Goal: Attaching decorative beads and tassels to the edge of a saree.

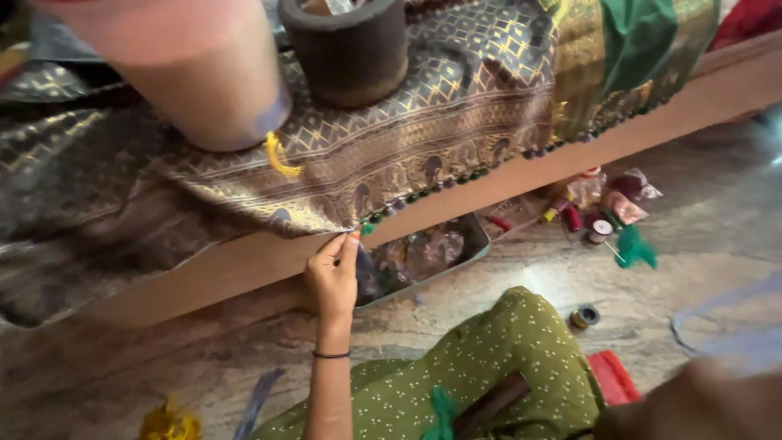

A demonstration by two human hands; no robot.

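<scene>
Your left hand (332,281) pinches the beaded hem of the brocade cloth (350,155) between thumb and fingertips, right where the cloth hangs over the wooden bench (244,261). Your right hand (700,399) is a blur at the lower right; you cannot tell how it is set. Just right of the left hand lies a metal tray (476,244), thread spools (590,224) beyond it on the floor.

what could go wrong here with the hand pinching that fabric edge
The left hand pinches the beaded edge of the brocade cloth, which also carries a dark cylindrical pot; a hard tug might shift it. The metal tray sits just below, so loosened beads could drop in. Thread spools scattered on the floor could roll.
</scene>
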